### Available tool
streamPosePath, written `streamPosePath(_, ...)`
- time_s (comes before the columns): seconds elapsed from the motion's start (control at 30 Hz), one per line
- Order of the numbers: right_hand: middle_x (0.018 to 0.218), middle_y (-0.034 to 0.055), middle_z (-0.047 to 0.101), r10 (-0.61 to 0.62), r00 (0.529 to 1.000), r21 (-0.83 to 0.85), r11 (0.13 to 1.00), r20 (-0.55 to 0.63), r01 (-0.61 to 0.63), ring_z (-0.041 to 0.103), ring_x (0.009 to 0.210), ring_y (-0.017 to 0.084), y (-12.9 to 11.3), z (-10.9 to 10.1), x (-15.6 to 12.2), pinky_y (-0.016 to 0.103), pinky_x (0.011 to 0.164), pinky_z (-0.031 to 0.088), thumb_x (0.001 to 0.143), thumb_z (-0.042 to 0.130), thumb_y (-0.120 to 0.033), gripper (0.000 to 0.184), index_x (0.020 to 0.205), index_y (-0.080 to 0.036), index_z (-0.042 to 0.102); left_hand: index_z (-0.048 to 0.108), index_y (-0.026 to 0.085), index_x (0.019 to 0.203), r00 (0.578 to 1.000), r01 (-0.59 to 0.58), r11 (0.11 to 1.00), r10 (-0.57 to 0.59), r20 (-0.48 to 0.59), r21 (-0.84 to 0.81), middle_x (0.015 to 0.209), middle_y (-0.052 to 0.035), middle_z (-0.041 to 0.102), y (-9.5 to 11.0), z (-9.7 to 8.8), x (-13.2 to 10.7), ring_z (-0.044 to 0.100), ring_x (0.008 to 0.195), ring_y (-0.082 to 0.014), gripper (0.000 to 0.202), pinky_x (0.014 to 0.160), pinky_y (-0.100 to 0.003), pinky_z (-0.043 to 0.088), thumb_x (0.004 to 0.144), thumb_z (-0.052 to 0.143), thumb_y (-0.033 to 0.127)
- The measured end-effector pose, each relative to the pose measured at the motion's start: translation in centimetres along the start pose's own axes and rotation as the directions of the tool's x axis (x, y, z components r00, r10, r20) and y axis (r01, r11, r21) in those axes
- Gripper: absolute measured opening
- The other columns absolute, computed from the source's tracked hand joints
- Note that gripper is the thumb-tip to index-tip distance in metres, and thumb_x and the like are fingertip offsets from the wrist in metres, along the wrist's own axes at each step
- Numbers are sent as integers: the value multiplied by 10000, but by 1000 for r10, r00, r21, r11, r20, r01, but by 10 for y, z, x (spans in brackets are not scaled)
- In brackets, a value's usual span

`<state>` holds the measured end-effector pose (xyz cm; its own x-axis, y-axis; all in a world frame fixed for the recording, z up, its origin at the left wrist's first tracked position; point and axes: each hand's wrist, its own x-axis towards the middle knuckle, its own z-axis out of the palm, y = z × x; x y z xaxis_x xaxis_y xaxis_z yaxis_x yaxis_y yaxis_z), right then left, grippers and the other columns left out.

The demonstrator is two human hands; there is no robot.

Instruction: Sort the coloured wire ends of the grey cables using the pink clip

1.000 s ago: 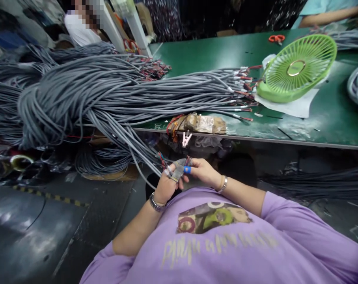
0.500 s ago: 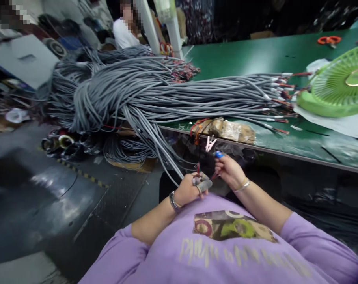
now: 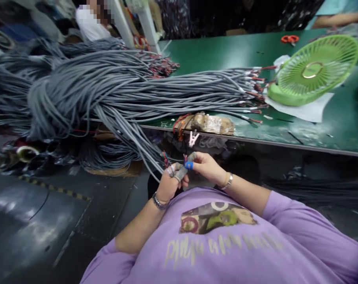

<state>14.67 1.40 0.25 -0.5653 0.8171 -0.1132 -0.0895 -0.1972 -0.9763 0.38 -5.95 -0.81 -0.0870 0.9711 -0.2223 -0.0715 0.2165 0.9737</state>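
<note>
My left hand [image 3: 168,187], with grey wrapping on its fingers, is closed around the end of a grey cable [image 3: 153,161] at my waist. Red and dark wire ends [image 3: 166,159] stick up beside its thumb. My right hand [image 3: 209,169] meets it from the right, thumb and forefinger pinched together on thin red and dark wires [image 3: 185,158]. Blue tape [image 3: 189,165] is wound round the right thumb. The cable runs up to a big bundle of grey cables [image 3: 167,92] lying over the table edge.
A green table [image 3: 196,55] carries the bundle, a green fan [image 3: 315,73], orange-handled scissors [image 3: 289,39] and a taped brown block [image 3: 216,124]. A pale clip [image 3: 193,139] hangs at the table edge. Cable coils [image 3: 110,154] lie below. Two people are across the table.
My right hand has come left and down to my left hand, so the two now touch. The view has swung right, showing another person's arm at the far right.
</note>
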Motion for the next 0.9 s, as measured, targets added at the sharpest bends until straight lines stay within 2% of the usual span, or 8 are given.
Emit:
streamPosePath(0.1, 611, -42, 522, 58, 998, -41, 998, 24, -57, 424, 535, 74, -1, -3, 0, 204, 465, 330, 668, 742, -366, 287, 758, -142, 586, 544, 157, 721, 999, -6, 999, 4, 52, 51, 571, 14, 635, 0, -3, 1, 578, 420, -85, 310, 348, -153, 346, 793, 677, 428)
streamPosePath(0.23, 625, -38, 535, 52, 996, -47, 998, 67, -49, 435, 536, 71, -5, -5, 1, 198, 466, 331, 686, 686, -311, 217, 763, -140, 577, 566, 157, 754, 995, -3, 996, -7, 103, 95, 576, 9, 644, 0, -3, 2, 596, 439, -97, 283, 363, -158, 366, 808, 667, 417)
streamPosePath(0.43, 624, -37, 544, 55, 992, -24, 998, 116, -52, 456, 531, 79, -7, -7, 2, 207, 469, 349, 661, 750, -394, 324, 770, -146, 572, 623, 147, 822, 995, -23, 996, 14, 103, 88, 609, -7, 665, 0, 0, 2, 623, 474, -106, 244, 380, -158, 372, 818, 656, 388)
streamPosePath(0.57, 597, -31, 548, 26, 992, -47, 999, 123, -20, 449, 528, 78, -12, -10, 5, 213, 490, 344, 668, 763, -434, 349, 728, -143, 579, 628, 142, 783, 993, -32, 994, 20, 114, 100, 632, -23, 680, 4, 1, 3, 622, 479, -103, 248, 386, -162, 373, 831, 648, 385)
streamPosePath(0.67, 590, -29, 548, 25, 993, -64, 998, 117, -18, 436, 517, 74, -14, -10, 10, 216, 486, 352, 654, 775, -436, 356, 743, -128, 620, 602, 144, 698, 998, -46, 996, 42, 52, 73, 590, -16, 658, 8, 2, 4, 597, 441, -94, 296, 368, -165, 352, 835, 644, 404)
streamPosePath(0.8, 613, -25, 566, 35, 999, 32, 999, 41, -37, 450, 516, 71, -7, -8, 12, 215, 482, 380, 622, 795, -444, 376, 740, -128, 628, 604, 142, 662, 992, -89, 995, 85, -92, -40, 592, -16, 658, 8, 5, 5, 590, 446, -85, 310, 368, -160, 344, 812, 666, 406)
streamPosePath(0.9, 605, -31, 555, 40, 999, 80, 996, -16, -39, 447, 515, 72, 0, -7, 8, 207, 465, 375, 599, 815, -441, 386, 724, -139, 611, 611, 140, 667, 982, -95, 989, 75, -172, -113, 585, -13, 656, 7, 9, 6, 580, 439, -81, 311, 368, -159, 346, 776, 697, 419)
